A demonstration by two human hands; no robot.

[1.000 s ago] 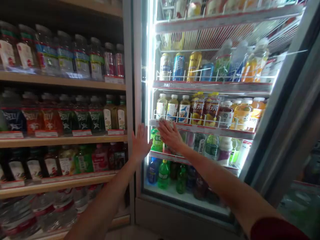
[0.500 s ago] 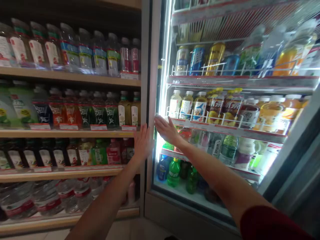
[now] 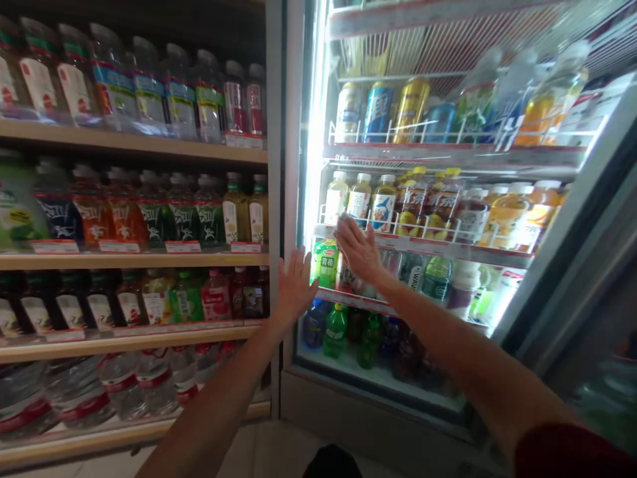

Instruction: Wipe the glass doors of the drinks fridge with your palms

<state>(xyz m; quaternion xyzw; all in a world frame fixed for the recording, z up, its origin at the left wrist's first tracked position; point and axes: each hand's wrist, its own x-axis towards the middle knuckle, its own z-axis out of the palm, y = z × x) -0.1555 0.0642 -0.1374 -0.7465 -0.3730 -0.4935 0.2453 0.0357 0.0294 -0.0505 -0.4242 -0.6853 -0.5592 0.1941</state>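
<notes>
My left hand is open, fingers spread, flat near the grey frame at the left edge of a lit drinks fridge. My right hand is open too, fingers stretched toward the white wire rail of the fridge's middle shelf, just below a row of pale tea bottles. A green-labelled bottle stands on the shelf below, between the two hands. Neither hand holds anything.
Wooden shelves on the left carry rows of bottled drinks. Cans stand on the fridge's upper shelf, green soda bottles on the bottom one. The open fridge door angles out on the right.
My right hand has moved right and slightly up, from the fridge's left edge to the middle shelf rail. My left hand stays by the frame. The camera view has shifted a little.
</notes>
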